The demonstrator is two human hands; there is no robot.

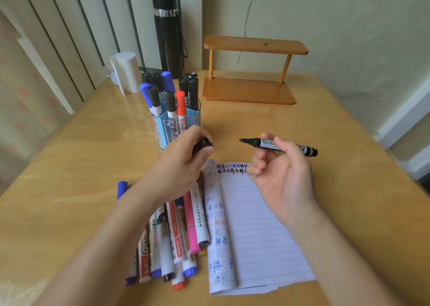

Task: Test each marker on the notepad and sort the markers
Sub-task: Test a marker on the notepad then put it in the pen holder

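Note:
My right hand [282, 177] holds an uncapped black marker [263, 143] level above the table, tip pointing left. My left hand [183, 159] pinches its black cap [204, 144], a short gap left of the tip. Below both hands lies the lined notepad [256, 231], with small coloured test marks along its top edge and on the folded-back page at its left. A pile of several capped markers [172, 243] lies left of the notepad, partly under my left forearm. A clear holder [176, 124] behind my left hand stands full of several upright markers.
A black flask [168, 36] and a white roll [126, 72] stand at the back left of the wooden table [325, 143]. A small wooden two-tier shelf [250, 89] sits at the back centre. The table's right edge runs near a wall.

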